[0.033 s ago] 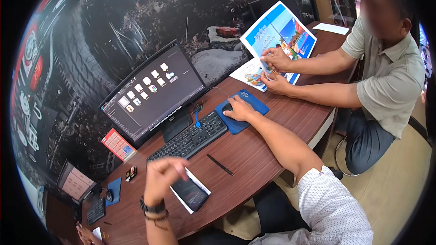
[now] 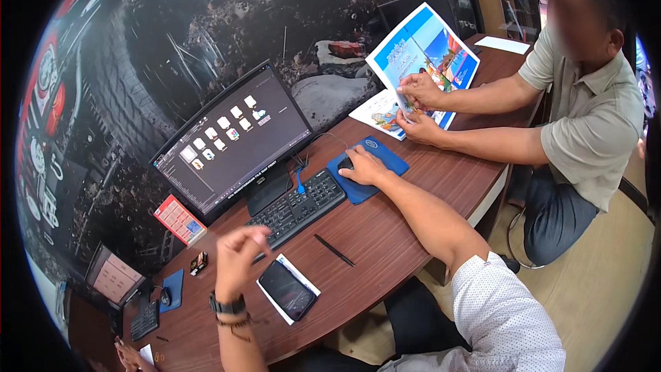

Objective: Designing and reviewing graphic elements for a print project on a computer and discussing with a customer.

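Far-left hand: part of another person's hand [image 2: 129, 356] is showing well left of the long black keyboard [image 2: 308, 201], too small and cut off to tell how its fingers are lying.
Dark little box: a small black box with coloured markings [image 2: 198, 262] is lying left of the keyboard; its contents are not showing.
Left hand: the person's bare left hand [image 2: 236, 255], wearing a black wristwatch [image 2: 227, 304], is hovering over the keyboard's left end and hiding it; the fingers are curling, and whether the tips are touching cannot be told.
Phone: a black rectangular smartphone [image 2: 287, 291] is lying on the near side of the keyboard, covering most of a white sheet [image 2: 281, 312].
Pen: a slim black pen [image 2: 334, 251] is lying between the keyboard and the near desk edge.
Right hand: the person's right hand [image 2: 365, 167] is resting right of the keyboard, fingers closing over a black computer mouse [image 2: 346, 163], mostly hidden, on a blue mat [image 2: 396, 158].
Booklet: a co-worker's hands [image 2: 421, 91] are holding a colourful glossy booklet [image 2: 451, 45] beyond the keyboard's right end, their fingers hiding part of its pages.
Cabinet: a shelved cabinet [image 2: 509, 0] is standing far right beyond the keyboard, its contents hard to make out.
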